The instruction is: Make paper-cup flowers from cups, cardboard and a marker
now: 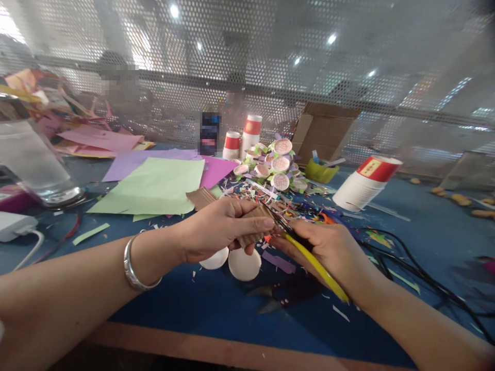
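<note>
**A:** How is the brown piece looking?

**B:** The corrugated cardboard strip is showing its ribbed face and running roughly level above the blue surface. The left hand is wrapping its middle in a closed grip, and one end is sticking out behind the knuckles.

**A:** And the scissors?

**B:** The yellow-handled scissors are lying tilted in the right hand. The handle is trailing toward the wrist, and the dark blades are pointing left, meeting the cardboard's other end.

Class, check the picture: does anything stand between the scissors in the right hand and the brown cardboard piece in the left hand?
Nothing visible does. The scissors in the right hand meet the cardboard piece directly; the left hand grips it just beside the blades.
</note>
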Motion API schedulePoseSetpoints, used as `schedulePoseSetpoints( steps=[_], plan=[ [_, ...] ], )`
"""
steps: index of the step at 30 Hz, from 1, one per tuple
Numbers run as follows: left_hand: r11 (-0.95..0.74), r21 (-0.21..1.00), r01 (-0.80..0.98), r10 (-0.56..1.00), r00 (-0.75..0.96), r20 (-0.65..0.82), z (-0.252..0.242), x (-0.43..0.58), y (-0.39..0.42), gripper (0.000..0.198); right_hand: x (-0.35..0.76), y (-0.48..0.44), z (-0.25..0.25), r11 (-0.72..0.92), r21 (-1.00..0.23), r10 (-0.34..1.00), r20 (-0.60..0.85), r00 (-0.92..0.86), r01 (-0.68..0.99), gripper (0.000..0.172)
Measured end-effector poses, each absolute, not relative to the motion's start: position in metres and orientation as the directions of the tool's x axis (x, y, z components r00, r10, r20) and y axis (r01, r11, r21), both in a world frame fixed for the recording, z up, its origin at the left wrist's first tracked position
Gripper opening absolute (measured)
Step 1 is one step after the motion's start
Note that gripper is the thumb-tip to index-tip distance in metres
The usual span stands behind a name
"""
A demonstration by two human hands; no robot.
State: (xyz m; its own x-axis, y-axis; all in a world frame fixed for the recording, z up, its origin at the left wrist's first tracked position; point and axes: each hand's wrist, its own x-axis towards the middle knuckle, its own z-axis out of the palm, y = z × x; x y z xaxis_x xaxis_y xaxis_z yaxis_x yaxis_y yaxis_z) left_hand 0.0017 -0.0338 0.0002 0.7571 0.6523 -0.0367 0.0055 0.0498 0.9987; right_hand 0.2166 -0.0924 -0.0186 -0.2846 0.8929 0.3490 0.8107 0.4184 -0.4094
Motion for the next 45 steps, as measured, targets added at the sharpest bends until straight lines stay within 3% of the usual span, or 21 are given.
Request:
schedulePoseSetpoints(
  steps=[8, 12, 21, 34, 45],
  plan=[
    [0.133, 0.991, 0.006, 0.664, 0.742, -0.094, 0.005, 0.001, -0.035, 0.027, 0.217, -0.093, -0.018, 0.398, -0.461, 0.909, 0.313, -0.274, 0.793, 0.050],
    [0.150, 0.988, -0.026, 0.665, 0.742, -0.082, 0.007, 0.002, -0.036, 0.028, 0.216, -0.093, -0.018, 0.387, -0.485, 0.917, 0.289, -0.275, 0.784, 0.042],
    [0.168, 0.985, -0.045, 0.639, 0.766, -0.074, 0.007, 0.003, -0.038, 0.027, 0.216, -0.092, -0.021, 0.423, -0.440, 0.897, 0.328, -0.297, 0.792, 0.045],
    [0.270, 0.960, -0.074, 0.699, 0.701, -0.142, 0.010, 0.005, -0.041, 0.024, 0.209, -0.091, -0.015, 0.392, -0.528, 0.917, 0.287, -0.276, 0.753, 0.037],
    [0.249, 0.964, -0.092, 0.662, 0.743, -0.100, 0.012, 0.000, -0.039, 0.025, 0.206, -0.093, -0.016, 0.362, -0.638, 0.932, 0.261, -0.251, 0.680, 0.042]
  ],
)
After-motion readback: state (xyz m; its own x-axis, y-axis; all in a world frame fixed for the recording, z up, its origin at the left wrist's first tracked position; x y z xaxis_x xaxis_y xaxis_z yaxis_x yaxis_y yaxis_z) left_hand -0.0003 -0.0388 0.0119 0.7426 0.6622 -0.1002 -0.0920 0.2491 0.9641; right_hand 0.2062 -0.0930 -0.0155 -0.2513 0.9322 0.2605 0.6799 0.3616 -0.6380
